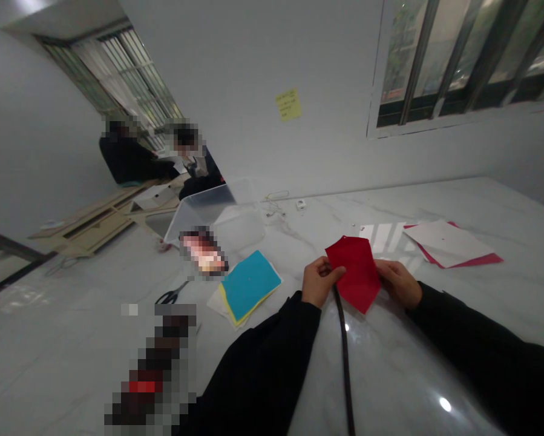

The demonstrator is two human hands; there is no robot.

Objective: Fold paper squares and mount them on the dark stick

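Left hand [321, 281] half closed, pinching the left edge of a red paper sheet [356, 272]. Right hand [399, 281] half closed too, pinching the right edge of the same sheet. Red sheet between both hands, over a white marble table [439, 206]. Just below the left hand, a black cord [345, 363] running down and out of view.

Left of the hands, a blue paper stack [249, 284] with yellow and white edges showing. Past that, black-handled scissors [172, 293], then a blurred phone [203, 251] beside a clear plastic box [217, 218]. Near the front, a blurred bottle [156, 363], label not readable.

To the right, white and red sheets [448, 243], with wide bare marble out to the table's right edge. High on the wall, a yellow sticky note [288, 104], writing too small to read.
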